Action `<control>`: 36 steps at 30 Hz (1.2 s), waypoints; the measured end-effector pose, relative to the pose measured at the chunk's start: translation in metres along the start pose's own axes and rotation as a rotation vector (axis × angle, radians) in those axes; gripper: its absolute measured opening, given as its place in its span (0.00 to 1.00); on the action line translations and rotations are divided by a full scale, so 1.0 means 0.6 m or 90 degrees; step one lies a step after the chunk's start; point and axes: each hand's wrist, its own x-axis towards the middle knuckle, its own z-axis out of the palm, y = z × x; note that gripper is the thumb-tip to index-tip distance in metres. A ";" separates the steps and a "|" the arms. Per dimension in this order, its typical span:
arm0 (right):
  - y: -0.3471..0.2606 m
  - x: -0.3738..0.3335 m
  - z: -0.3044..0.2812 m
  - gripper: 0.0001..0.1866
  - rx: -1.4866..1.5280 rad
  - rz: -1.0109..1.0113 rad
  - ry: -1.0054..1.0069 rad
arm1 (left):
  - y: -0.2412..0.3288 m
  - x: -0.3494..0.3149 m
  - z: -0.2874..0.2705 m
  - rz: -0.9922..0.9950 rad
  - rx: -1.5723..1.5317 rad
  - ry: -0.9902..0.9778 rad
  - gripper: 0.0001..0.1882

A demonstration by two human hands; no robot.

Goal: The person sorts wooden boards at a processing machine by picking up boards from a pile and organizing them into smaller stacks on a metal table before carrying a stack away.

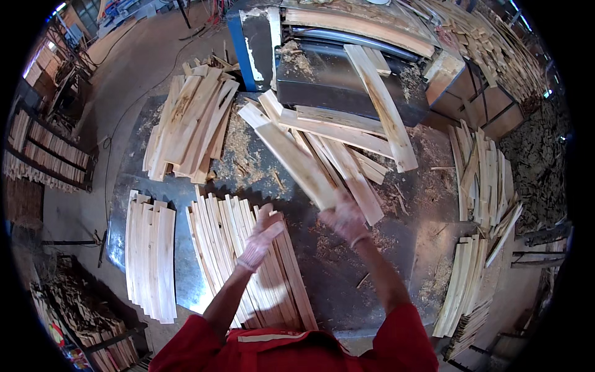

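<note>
My right hand (347, 222), in a pale work glove and blurred by motion, grips the near end of a wooden board (294, 161). The board slants away to the far left over a loose heap of other boards (347, 164). My left hand (263, 238), gloved too, is over the right part of a row of narrow wooden slats (232, 260) set side by side. Its fingers are stretched out and hold nothing; whether they touch the slats I cannot tell. One long board (387, 111) leans from the machine bed onto the heap.
A machine with a metal roller (353, 40) stands at the far side of the dark metal table (334, 273). Board stacks lie at the far left (192, 121), near left (150, 254) and right (486, 177). Wood shavings (242, 149) litter the table.
</note>
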 end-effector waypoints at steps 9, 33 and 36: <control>0.067 0.025 0.099 0.54 -0.263 -0.046 0.141 | -0.064 0.038 0.008 -0.072 -0.235 0.041 0.30; 0.128 -0.414 0.206 0.29 0.018 0.002 -0.064 | -0.164 -0.300 -0.380 -0.165 0.197 0.344 0.36; 0.096 -0.204 0.135 0.36 -0.134 -0.058 0.116 | -0.180 -0.286 -0.419 -0.141 0.316 0.339 0.36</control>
